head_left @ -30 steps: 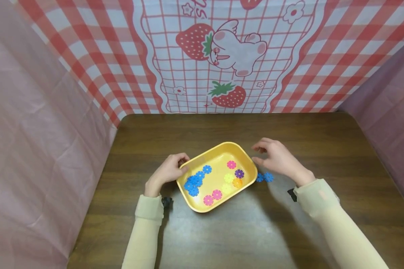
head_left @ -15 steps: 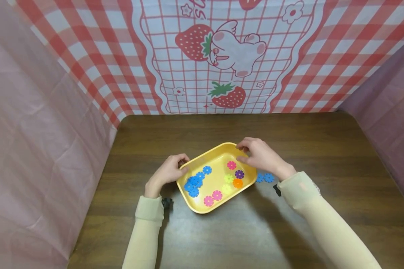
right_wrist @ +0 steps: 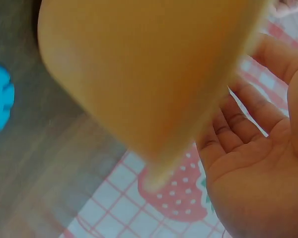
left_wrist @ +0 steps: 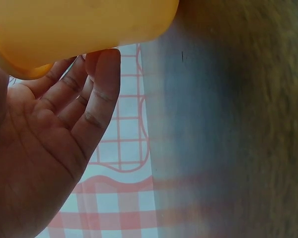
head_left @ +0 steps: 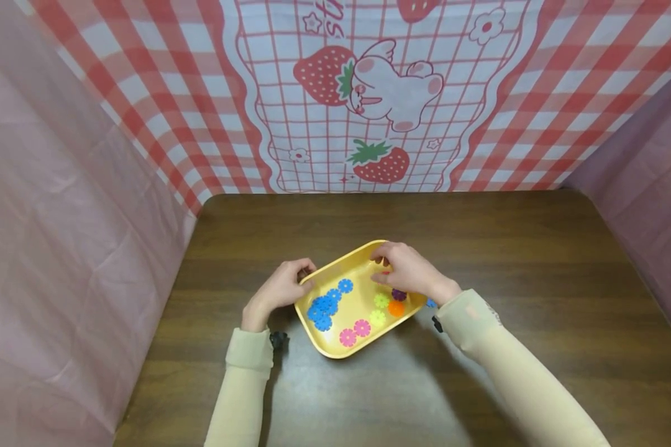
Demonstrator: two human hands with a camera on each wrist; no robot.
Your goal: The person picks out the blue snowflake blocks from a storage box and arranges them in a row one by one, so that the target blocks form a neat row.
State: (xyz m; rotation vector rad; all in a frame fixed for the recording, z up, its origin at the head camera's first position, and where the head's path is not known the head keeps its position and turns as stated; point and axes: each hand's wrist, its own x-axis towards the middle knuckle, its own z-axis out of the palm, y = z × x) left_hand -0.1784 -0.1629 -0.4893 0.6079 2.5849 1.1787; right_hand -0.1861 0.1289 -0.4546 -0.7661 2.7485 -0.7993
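A yellow plastic tray sits at an angle on the table, holding flower-shaped plastic discs. Blue discs cluster at its left end. Pink discs, yellow-green discs, an orange disc and a purple disc lie towards the front and right. My left hand grips the tray's left rim, thumb on top and fingers against the outer wall. My right hand reaches over the right end, fingers loosely bent with nothing visible between them. It partly covers another pink disc.
A blue disc lies on the table just outside the tray's right end, mostly hidden by the right arm in the head view. A checked strawberry cloth hangs behind the table. Pink curtains stand on both sides.
My right hand has moved left, from beside the tray's right end to above its inside. The left hand keeps its grip on the rim, and the tray stays in place.
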